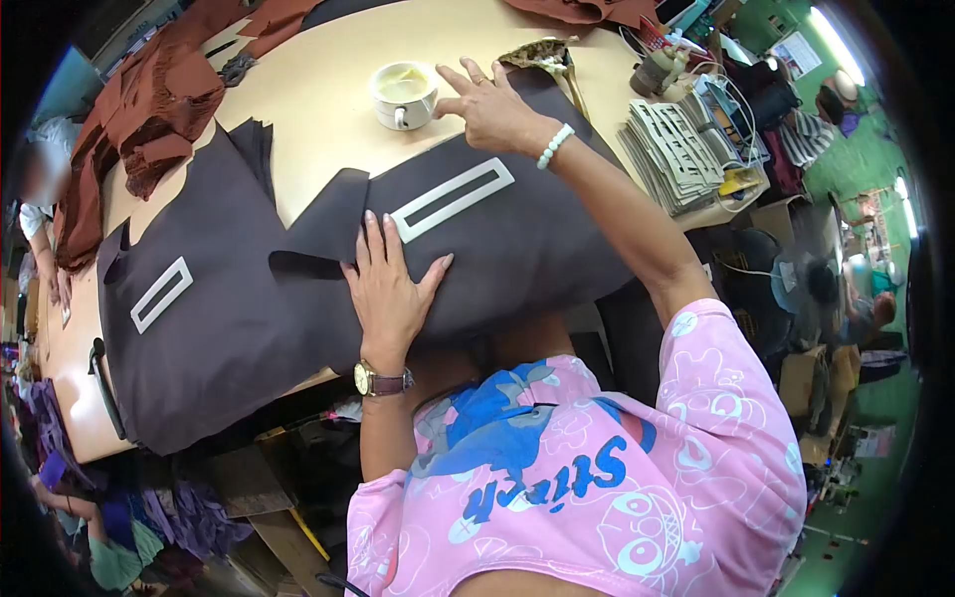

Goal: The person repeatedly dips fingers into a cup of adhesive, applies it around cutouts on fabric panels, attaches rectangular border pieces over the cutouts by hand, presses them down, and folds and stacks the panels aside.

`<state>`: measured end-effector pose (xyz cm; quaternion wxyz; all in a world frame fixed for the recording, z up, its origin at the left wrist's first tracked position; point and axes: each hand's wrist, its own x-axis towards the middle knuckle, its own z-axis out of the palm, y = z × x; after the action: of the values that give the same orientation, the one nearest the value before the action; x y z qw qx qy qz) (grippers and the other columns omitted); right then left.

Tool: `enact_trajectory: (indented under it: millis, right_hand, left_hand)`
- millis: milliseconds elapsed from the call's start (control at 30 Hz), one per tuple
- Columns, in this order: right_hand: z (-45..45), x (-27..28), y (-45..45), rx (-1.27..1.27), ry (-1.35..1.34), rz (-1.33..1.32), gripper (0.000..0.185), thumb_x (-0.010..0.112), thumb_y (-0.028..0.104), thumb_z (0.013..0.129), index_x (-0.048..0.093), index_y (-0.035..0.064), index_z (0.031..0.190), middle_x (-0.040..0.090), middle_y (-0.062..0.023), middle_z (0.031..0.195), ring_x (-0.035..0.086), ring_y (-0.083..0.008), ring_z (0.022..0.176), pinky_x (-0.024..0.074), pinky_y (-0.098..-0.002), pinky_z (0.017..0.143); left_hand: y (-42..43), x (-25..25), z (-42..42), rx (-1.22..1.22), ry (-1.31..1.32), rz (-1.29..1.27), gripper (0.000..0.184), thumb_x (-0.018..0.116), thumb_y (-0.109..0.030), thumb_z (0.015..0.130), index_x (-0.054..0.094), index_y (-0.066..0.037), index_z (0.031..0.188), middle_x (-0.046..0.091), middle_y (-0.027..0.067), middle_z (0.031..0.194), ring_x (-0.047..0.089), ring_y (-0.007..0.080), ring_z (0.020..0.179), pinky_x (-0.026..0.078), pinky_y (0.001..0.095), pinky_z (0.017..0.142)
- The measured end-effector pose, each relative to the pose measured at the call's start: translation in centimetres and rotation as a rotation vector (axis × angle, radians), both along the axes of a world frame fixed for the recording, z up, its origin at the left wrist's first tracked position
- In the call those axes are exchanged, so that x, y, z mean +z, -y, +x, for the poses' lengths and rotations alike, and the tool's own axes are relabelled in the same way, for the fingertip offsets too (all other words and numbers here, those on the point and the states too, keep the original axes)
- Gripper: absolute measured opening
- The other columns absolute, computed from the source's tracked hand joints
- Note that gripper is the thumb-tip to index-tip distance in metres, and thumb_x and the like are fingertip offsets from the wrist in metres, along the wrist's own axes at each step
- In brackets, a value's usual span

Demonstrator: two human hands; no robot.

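My left hand (386,297), with a watch on its wrist, lies flat with fingers apart on dark fabric (497,239). Its fingertips are beside the lower left end of a pale rectangular frame (453,199). Over the fabric's far edge is my right hand (497,109), a beaded bracelet at its wrist. Its fingers are spread, and nothing shows between them. Just left of them stands a white cup (404,97) with pale yellowish contents. A second pale frame (161,295) rests on the dark fabric at the left.
Reddish-brown pieces (164,109) are heaped on the table (308,80) at the far left. A long tool handle (577,95) is right of my right hand. Stacked pale templates (671,154) stand at the right. Another person's hand (58,289) shows at the left edge.
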<state>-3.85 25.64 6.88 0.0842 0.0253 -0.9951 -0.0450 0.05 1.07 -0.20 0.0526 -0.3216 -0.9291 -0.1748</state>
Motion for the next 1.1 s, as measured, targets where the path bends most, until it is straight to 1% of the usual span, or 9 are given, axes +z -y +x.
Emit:
enact_trajectory:
  millis: [67,200,333,467,567,667,767,867,1100]
  right_hand:
    - [2.1,0.0,0.2,0.03,-0.04,-0.061,0.05,0.046,-0.003,0.07,0.06,0.0167,0.114,0.033,-0.0177,0.141,0.026,-0.0416,0.131,0.0204,-0.0589,0.105]
    - [7.4,0.4,0.2,0.134,-0.319,-0.355,0.048,0.046,0.0,0.073,0.058,0.0173,0.116,0.035,-0.0213,0.138,0.032,-0.0442,0.128,0.025,-0.0588,0.102]
    - [11.2,-2.8,0.6,-0.119,-0.247,-0.469,0.048,0.043,-0.002,0.074,0.061,0.0198,0.113,0.036,-0.0237,0.137,0.032,-0.0443,0.128,0.0259,-0.0589,0.101]
    - [11.6,-5.9,0.6,-0.216,-0.161,-0.673,0.051,0.041,-0.003,0.075,0.061,0.0213,0.115,0.033,-0.0241,0.138,0.026,-0.0464,0.13,0.0225,-0.0629,0.1]
    - [11.0,-6.0,1.6,-0.309,-0.015,-0.602,0.061,0.039,-0.009,0.071,0.057,0.02,0.122,0.029,-0.0224,0.142,0.022,-0.0447,0.132,0.0172,-0.0611,0.104]
    - [10.8,-6.2,2.2,-0.35,0.015,-0.288,0.055,0.042,0.001,0.081,0.05,0.027,0.129,0.027,-0.0202,0.144,0.019,-0.0453,0.133,0.0134,-0.0644,0.103]
    - [10.3,-6.1,2.2,-0.379,0.018,0.007,0.05,0.044,0.01,0.085,0.043,0.02,0.134,0.026,-0.0173,0.145,0.018,-0.0421,0.134,0.0112,-0.0628,0.105]
    - [10.2,-6.4,2.9,-0.397,0.018,0.28,0.047,0.047,0.01,0.084,0.045,0.0096,0.131,0.027,-0.0155,0.144,0.023,-0.039,0.133,0.0164,-0.061,0.105]
    - [11.3,-4.8,4.9,-0.301,0.014,0.278,0.04,0.047,0.014,0.085,0.051,0.0058,0.124,0.031,-0.0144,0.141,0.026,-0.0376,0.131,0.019,-0.0607,0.104]
  left_hand:
    - [0.1,0.1,0.0,-0.007,-0.004,-0.012,0.084,0.056,-0.059,0.078,0.036,0.0,0.135,0.029,0.0188,0.144,0.029,0.0324,0.132,0.028,0.0566,0.1]
    - [0.1,0.0,0.0,-0.012,-0.015,-0.016,0.086,0.055,-0.06,0.078,0.035,0.0,0.136,0.028,0.0182,0.145,0.028,0.032,0.133,0.028,0.0575,0.1]
    - [0.2,-0.2,0.0,-0.014,-0.025,-0.024,0.085,0.055,-0.06,0.078,0.035,-0.001,0.136,0.029,0.0181,0.144,0.028,0.0318,0.132,0.028,0.0572,0.1]
    - [0.2,-0.3,-0.1,-0.016,-0.04,-0.007,0.085,0.055,-0.06,0.079,0.035,-0.001,0.136,0.029,0.0176,0.144,0.029,0.032,0.132,0.028,0.0572,0.1]
    - [0.2,-0.6,-0.1,-0.022,-0.062,0.0,0.084,0.055,-0.06,0.079,0.035,-0.001,0.136,0.029,0.018,0.144,0.029,0.032,0.132,0.028,0.0573,0.1]
    - [0.2,-0.5,-0.1,-0.024,-0.06,0.001,0.084,0.055,-0.06,0.079,0.035,-0.001,0.136,0.029,0.0184,0.144,0.029,0.0323,0.132,0.028,0.0575,0.1]
    - [0.3,-0.4,0.0,-0.023,-0.045,-0.002,0.084,0.055,-0.06,0.079,0.035,-0.001,0.136,0.029,0.0183,0.144,0.029,0.0329,0.132,0.028,0.0577,0.1]
    - [0.3,-0.6,-0.1,-0.028,-0.059,0.008,0.085,0.054,-0.06,0.079,0.035,-0.001,0.136,0.029,0.018,0.144,0.029,0.0333,0.132,0.028,0.0578,0.1]
    - [0.2,-0.2,0.0,-0.018,-0.039,-0.008,0.084,0.054,-0.06,0.079,0.035,-0.001,0.136,0.03,0.0181,0.144,0.03,0.0328,0.131,0.029,0.0574,0.099]
